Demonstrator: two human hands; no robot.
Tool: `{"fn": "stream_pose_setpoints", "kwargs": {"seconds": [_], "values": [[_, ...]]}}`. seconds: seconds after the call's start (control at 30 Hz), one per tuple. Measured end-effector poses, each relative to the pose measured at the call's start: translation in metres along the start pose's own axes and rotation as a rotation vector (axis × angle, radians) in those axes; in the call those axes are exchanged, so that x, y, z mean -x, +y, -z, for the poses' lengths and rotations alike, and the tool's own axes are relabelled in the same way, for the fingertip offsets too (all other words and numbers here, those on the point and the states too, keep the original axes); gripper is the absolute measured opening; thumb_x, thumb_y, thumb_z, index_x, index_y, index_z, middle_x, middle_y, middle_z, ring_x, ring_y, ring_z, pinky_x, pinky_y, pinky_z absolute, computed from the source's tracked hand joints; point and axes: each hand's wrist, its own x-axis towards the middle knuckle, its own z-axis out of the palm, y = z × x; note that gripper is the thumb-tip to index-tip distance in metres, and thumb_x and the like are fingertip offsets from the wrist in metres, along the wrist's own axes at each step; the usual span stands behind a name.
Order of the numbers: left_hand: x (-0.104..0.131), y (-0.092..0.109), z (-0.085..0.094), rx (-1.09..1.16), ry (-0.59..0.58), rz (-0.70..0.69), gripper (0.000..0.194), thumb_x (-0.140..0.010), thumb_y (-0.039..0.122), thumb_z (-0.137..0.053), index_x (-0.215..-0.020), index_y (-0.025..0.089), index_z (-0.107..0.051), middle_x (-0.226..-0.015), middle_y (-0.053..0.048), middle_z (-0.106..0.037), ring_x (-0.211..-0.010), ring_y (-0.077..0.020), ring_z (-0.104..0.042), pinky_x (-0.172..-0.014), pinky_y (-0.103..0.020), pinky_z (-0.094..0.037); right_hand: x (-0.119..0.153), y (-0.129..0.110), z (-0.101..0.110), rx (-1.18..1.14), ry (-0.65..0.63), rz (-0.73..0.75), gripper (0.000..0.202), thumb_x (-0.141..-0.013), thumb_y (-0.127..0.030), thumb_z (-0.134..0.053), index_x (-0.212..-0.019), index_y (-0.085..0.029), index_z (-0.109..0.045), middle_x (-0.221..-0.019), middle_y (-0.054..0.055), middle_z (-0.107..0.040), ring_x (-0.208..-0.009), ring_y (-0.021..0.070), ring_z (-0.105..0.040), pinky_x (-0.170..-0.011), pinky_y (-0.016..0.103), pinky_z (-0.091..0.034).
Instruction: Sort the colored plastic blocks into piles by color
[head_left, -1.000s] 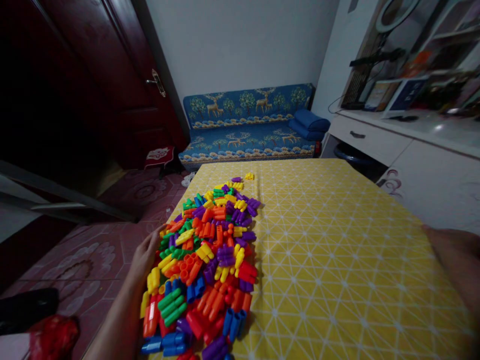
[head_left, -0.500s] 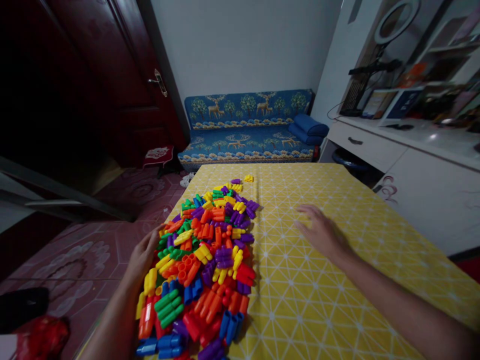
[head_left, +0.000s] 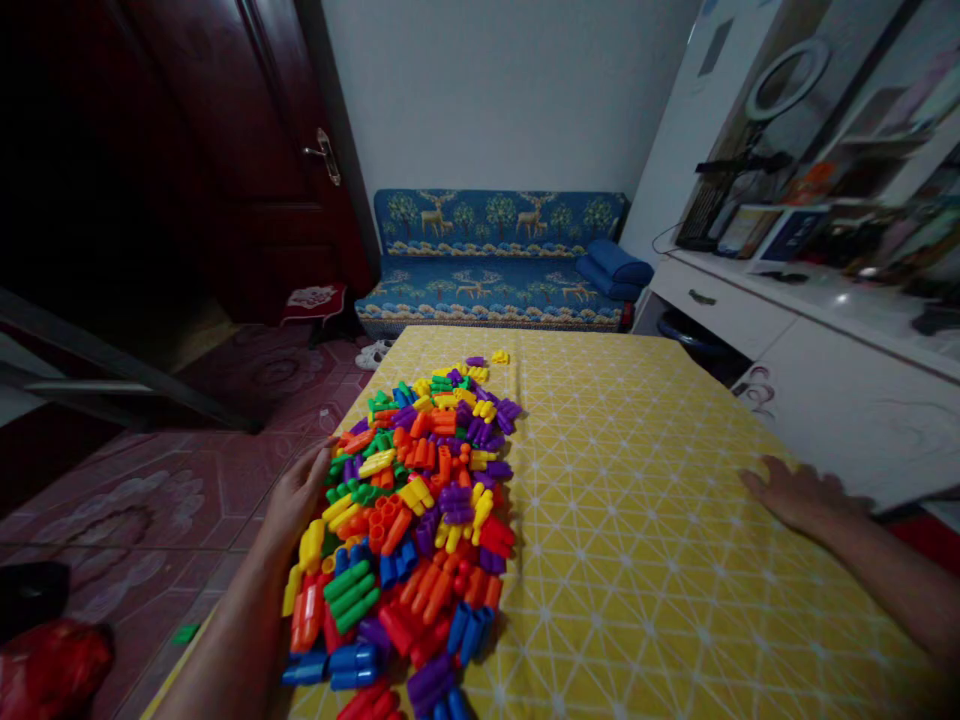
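On the left of the yellow, white-lined tablecloth (head_left: 637, 430), multicoloured tubular plastic blocks (head_left: 427, 455) heap against my unclenched left hand (head_left: 295, 495); held low, it should curb spills. My empty right hand (head_left: 808, 492) spreads well apart.

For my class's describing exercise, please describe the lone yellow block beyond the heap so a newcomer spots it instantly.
On the yellow tablecloth, find the heap of coloured blocks along the left side. Follow it to its far end, nearest the blue sofa. There the yellow block lies just right of a purple block, set apart from its neighbours by cloth showing all around it.
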Motion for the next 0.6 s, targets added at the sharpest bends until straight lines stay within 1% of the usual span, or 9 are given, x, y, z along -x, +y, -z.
{"fn": "stream_pose_setpoints", "kwargs": {"seconds": [0.03, 0.1, 0.2, 0.27, 0.3, 0.37, 0.47, 0.53, 0.6], "values": [[-0.001, -0.001, 0.000, -0.002, -0.003, 0.000, 0.073, -0.077, 0.073, -0.052, -0.123, 0.019, -0.068, -0.121, -0.008, -0.071, -0.105, -0.0281, -0.067, -0.086, -0.033, -0.057, 0.009, -0.021, 0.008, 0.049, -0.074, 0.026, 0.041, -0.086, -0.041, -0.056, -0.103, -0.009, -0.074, -0.117, 0.035, -0.062, -0.118, 0.0470, -0.055, -0.091, 0.065, -0.040], [-0.001, -0.002, 0.000, -0.005, -0.013, -0.004, 0.076, -0.075, 0.075, -0.051, -0.124, 0.018, -0.067, -0.123, -0.009, -0.070, -0.107, -0.0293, -0.067, -0.087, -0.034, -0.056, 0.046, -0.093, 0.024, -0.043, -0.032, 0.374, 0.043, -0.090, -0.033, -0.048, -0.120, -0.007, -0.066, -0.135, 0.028, -0.055, -0.130, 0.0402, -0.047, -0.103, 0.060, -0.038], [0.001, 0.001, 0.001, -0.006, -0.018, -0.010, 0.078, -0.075, 0.076, -0.051, -0.124, 0.018, -0.067, -0.122, -0.009, -0.071, -0.109, -0.0299, -0.066, -0.089, -0.034, -0.056, 0.117, -0.219, 0.039, -0.326, -0.096, 0.915, 0.040, -0.092, -0.025, -0.045, -0.128, -0.019, -0.061, -0.145, 0.010, -0.052, -0.138, 0.0252, -0.041, -0.114, 0.045, -0.035], [0.003, 0.004, 0.002, -0.015, -0.018, -0.005, 0.079, -0.076, 0.076, -0.051, -0.126, 0.017, -0.066, -0.123, -0.009, -0.070, -0.110, -0.0301, -0.066, -0.089, -0.035, -0.055, 0.146, -0.272, 0.038, -0.422, -0.127, 1.024, 0.048, -0.092, -0.026, -0.045, -0.139, -0.019, -0.052, -0.148, 0.008, -0.049, -0.138, 0.0219, -0.041, -0.117, 0.042, -0.033], [0.004, 0.006, 0.002, -0.022, -0.016, 0.000, 0.081, -0.075, 0.077, -0.050, -0.126, 0.017, -0.065, -0.124, -0.009, -0.069, -0.111, -0.0305, -0.065, -0.090, -0.035, -0.055, 0.151, -0.283, 0.035, -0.421, -0.131, 1.001, 0.053, -0.091, -0.027, -0.046, -0.143, -0.016, -0.047, -0.150, 0.010, -0.047, -0.139, 0.0229, -0.040, -0.116, 0.043, -0.033], [0.006, 0.007, 0.002, -0.030, -0.014, 0.000, 0.083, -0.075, 0.079, -0.049, -0.126, 0.016, -0.065, -0.128, -0.011, -0.067, -0.115, -0.0314, -0.063, -0.093, -0.036, -0.054, 0.140, -0.275, 0.022, -0.332, -0.123, 0.847, 0.058, -0.091, -0.031, -0.045, -0.146, -0.011, -0.042, -0.153, 0.015, -0.043, -0.142, 0.0277, -0.036, -0.117, 0.049, -0.030], [0.005, 0.005, 0.001, -0.001, -0.026, -0.027, 0.083, -0.075, 0.079, -0.049, -0.126, 0.015, -0.065, -0.133, -0.012, -0.064, -0.121, -0.0319, -0.060, -0.099, -0.037, -0.050, 0.094, -0.220, 0.003, -0.115, -0.123, 0.576, 0.059, -0.094, -0.035, -0.039, -0.146, -0.006, -0.041, -0.155, 0.019, -0.037, -0.145, 0.0322, -0.031, -0.116, 0.053, -0.027], [0.003, 0.002, 0.001, 0.019, -0.039, -0.035, 0.082, -0.076, 0.078, -0.050, -0.126, 0.015, -0.065, -0.134, -0.012, -0.064, -0.121, -0.0319, -0.060, -0.099, -0.038, -0.050, 0.069, -0.188, 0.001, -0.007, -0.128, 0.441, 0.059, -0.094, -0.036, -0.037, -0.143, -0.003, -0.043, -0.152, 0.023, -0.040, -0.142, 0.0342, -0.034, -0.112, 0.054, -0.032], [0.002, -0.001, 0.001, 0.027, -0.042, -0.027, 0.081, -0.076, 0.077, -0.051, -0.127, 0.016, -0.065, -0.132, -0.012, -0.065, -0.118, -0.0319, -0.062, -0.096, -0.038, -0.052, 0.063, -0.177, 0.006, 0.055, -0.108, 0.364, 0.057, -0.094, -0.036, -0.038, -0.136, 0.001, -0.049, -0.148, 0.028, -0.043, -0.139, 0.0379, -0.037, -0.108, 0.056, -0.035]]}}
